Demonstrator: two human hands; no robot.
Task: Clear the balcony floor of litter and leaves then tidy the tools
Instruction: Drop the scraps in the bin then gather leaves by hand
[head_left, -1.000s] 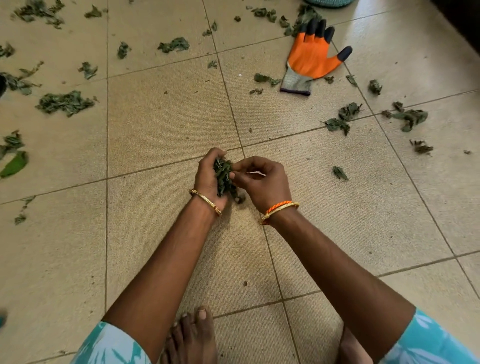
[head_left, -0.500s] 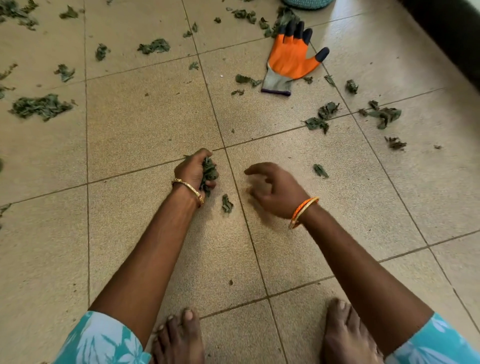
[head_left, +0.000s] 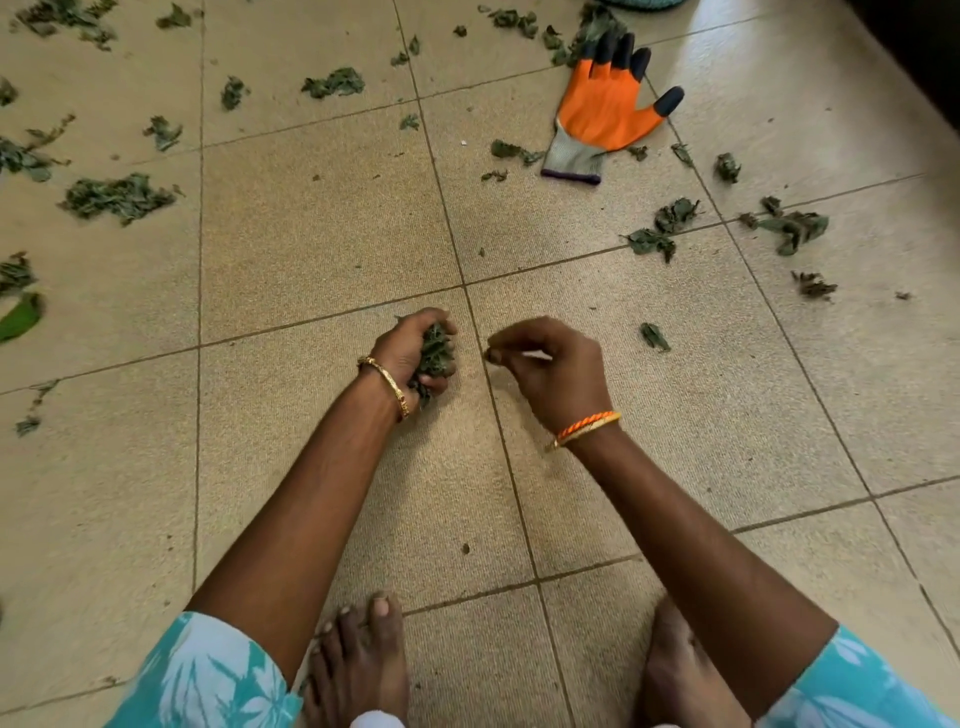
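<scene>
We are crouching on the tiled floor (head_left: 311, 234) gathering leaves. Our left hand (head_left: 413, 353) is curled tight around a wad of leaves (head_left: 436, 356), holding it just above the tile. Our right hand (head_left: 550, 371) is hovering beside it, fingertips pressed together in a pinch on a small leaf scrap (head_left: 491, 356), which is too small to make out clearly.

The next loose piece, a single leaf (head_left: 653, 336), is lying to the right of the right hand and slightly ahead, so the right hand is the nearer one by far. Its long axis is running roughly away from us, tilted a little to the right.

Half a second ago a scrap was lying on the floor between our hands and the right hand was reaching down; now that spot is bare and the right hand is pinching. An orange glove (head_left: 602, 111) is lying farther ahead among more scattered leaves.
</scene>
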